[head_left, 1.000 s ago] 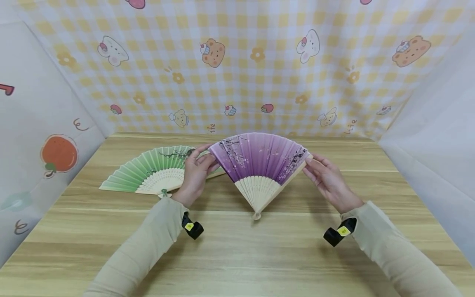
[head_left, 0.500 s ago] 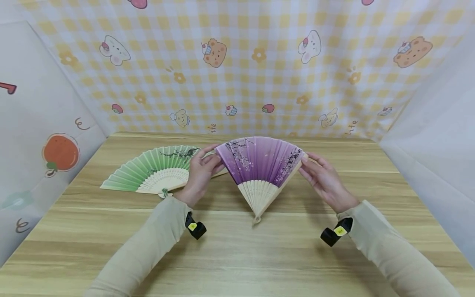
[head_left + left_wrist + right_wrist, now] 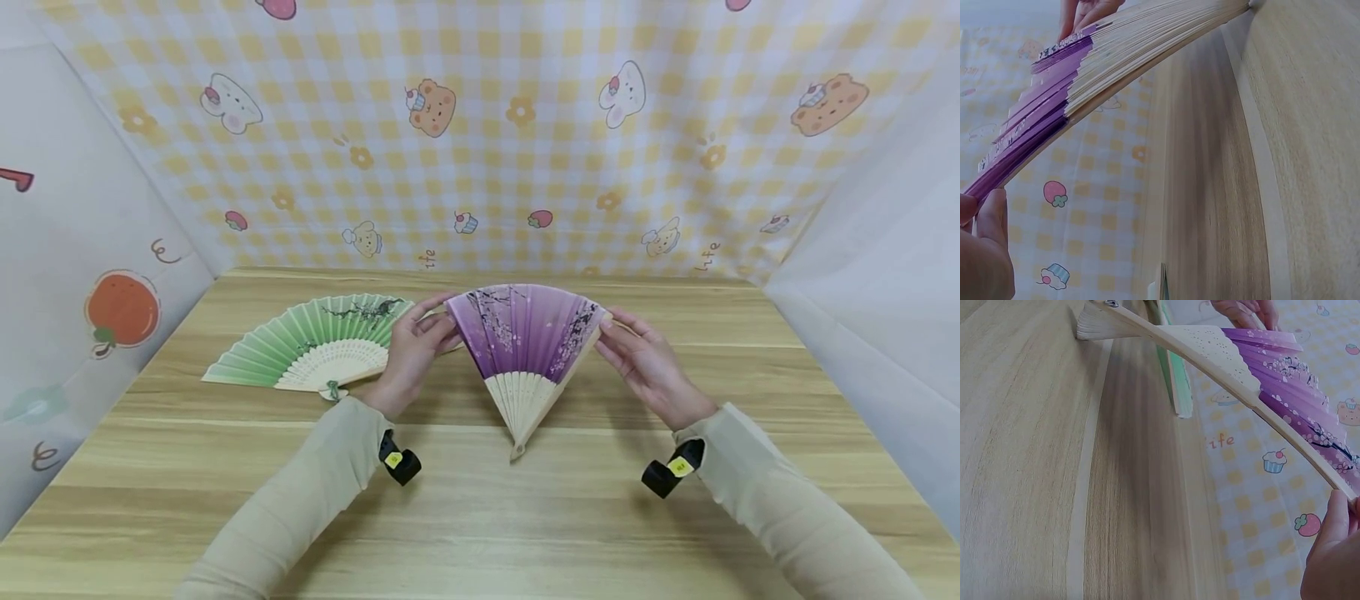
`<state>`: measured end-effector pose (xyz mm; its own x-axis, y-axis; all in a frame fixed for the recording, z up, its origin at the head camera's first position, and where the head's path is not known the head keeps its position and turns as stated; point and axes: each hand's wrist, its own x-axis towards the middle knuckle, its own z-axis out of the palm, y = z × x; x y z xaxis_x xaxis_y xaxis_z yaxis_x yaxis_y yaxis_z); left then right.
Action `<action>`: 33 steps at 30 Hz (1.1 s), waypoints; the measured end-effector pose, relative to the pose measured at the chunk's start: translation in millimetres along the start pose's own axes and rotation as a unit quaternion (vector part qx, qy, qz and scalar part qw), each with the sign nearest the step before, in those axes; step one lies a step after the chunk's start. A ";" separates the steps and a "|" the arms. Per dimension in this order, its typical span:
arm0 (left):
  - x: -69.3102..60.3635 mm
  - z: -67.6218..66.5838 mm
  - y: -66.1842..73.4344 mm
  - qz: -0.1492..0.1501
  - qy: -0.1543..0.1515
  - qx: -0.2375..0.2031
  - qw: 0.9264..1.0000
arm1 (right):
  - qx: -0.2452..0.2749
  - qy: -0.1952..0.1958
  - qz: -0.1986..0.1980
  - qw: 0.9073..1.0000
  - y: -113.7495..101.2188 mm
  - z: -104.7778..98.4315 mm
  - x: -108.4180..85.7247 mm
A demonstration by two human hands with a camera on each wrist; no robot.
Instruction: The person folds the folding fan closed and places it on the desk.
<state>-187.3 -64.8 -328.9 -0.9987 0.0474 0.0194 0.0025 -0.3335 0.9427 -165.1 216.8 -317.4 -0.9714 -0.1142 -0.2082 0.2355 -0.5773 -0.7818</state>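
Note:
A purple folding fan with blossom print and pale wooden ribs is partly spread, its pivot end pointing toward me near the tabletop. My left hand pinches its left outer edge near the top corner. On the opposite edge, my right hand pinches the pale guard stick near its tip. In the left wrist view the purple fan appears nearly edge-on, its pleats bunched. The right wrist view shows the fan's guard stick running from the pivot to the thumb. Whether the pivot touches the table cannot be told.
A green folding fan lies spread on the wooden table, left of the purple one and partly behind my left hand. A yellow checked cloth hangs along the table's back edge. White sheets flank both sides.
Both hands have come closer together, narrowing the purple fan's spread. Its top edge has lowered slightly and the pivot end has shifted a little toward me. The green fan has stayed put.

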 end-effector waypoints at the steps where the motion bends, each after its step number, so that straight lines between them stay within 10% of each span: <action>1: -0.2 0.2 -0.1 0.001 -0.002 0.001 1.000 | -0.001 -0.001 0.000 1.000 0.4 0.8 -0.1; 33: 1.2 10.6 -4.5 -0.023 -0.045 0.000 0.999 | -0.050 -0.018 0.035 0.998 6.3 14.0 5.3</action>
<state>-188.0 -53.2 -329.5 -0.9890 0.1477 0.0069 -0.0425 -0.3289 0.9434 -169.3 201.3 -315.2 -0.9526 -0.1807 -0.2449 0.3029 -0.4837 -0.8211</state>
